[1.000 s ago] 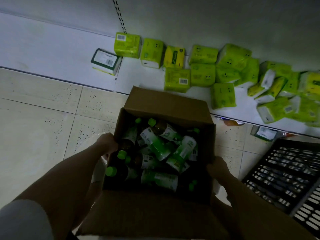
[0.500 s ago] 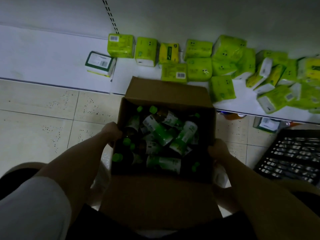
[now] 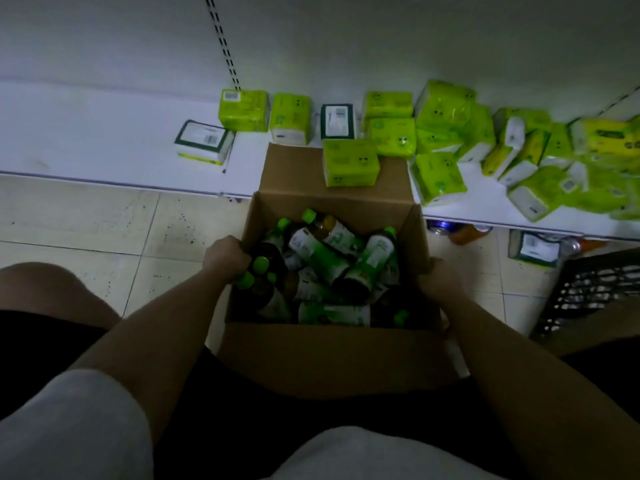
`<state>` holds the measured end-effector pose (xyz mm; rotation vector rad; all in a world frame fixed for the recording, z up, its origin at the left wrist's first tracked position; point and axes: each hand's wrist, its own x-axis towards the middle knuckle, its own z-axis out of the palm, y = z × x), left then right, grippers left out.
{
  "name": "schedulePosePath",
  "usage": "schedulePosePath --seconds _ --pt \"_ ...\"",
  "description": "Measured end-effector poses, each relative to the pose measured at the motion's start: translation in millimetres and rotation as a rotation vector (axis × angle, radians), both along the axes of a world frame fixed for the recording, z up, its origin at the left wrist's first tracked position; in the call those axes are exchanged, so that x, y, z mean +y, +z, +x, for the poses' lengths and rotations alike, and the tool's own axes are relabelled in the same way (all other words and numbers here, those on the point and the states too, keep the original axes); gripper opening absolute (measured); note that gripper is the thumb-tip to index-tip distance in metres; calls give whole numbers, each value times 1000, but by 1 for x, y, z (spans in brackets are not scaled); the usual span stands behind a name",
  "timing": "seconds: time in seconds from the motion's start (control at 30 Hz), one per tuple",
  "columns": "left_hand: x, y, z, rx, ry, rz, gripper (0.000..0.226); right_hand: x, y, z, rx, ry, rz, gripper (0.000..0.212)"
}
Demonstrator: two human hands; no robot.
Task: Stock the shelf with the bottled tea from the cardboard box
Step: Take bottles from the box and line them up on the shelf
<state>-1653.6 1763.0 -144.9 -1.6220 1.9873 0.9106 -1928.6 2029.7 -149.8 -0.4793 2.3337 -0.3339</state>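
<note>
Gripping the cardboard box (image 3: 332,358) walls with left hand (image 3: 225,258) and right hand (image 3: 438,280) (fingers clenched), I judge unloading bottled tea (image 3: 322,258) onto the shelf (image 3: 104,133) comes next.

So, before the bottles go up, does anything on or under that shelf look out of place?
Yes. The green tissue packs lie tumbled in a heap on the shelf, some tipped on edge. One pack sits on the cardboard box flap. A pack and cans lie under the shelf.
</note>
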Motion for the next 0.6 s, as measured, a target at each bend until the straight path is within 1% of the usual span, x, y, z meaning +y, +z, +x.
schedulePosePath --seconds 0.07,0.17,0.23,0.3,0.4,0.5,0.6 --pt "10 -2 8 11 10 -14 17 7 5 11 2 -67 -10 34" --pt "10 -7 9 8 5 4 22 12 8 14 -59 -131 2 41" --pt "9 -11 10 11 -36 -12 22 12 5 16 -71 -128 -1 33" --pt "11 -15 16 36 -65 -39 17 12 3 23 -40 -140 -31 25" --pt "15 -22 27 61 -68 -89 17 12 0 29 -21 -189 -61 24" --pt "21 -25 39 73 -39 -106 20 13 2 34 -11 -206 -94 24" --pt "22 -22 40 78 -45 -122 18 13 4 35 -9 -230 -136 23"
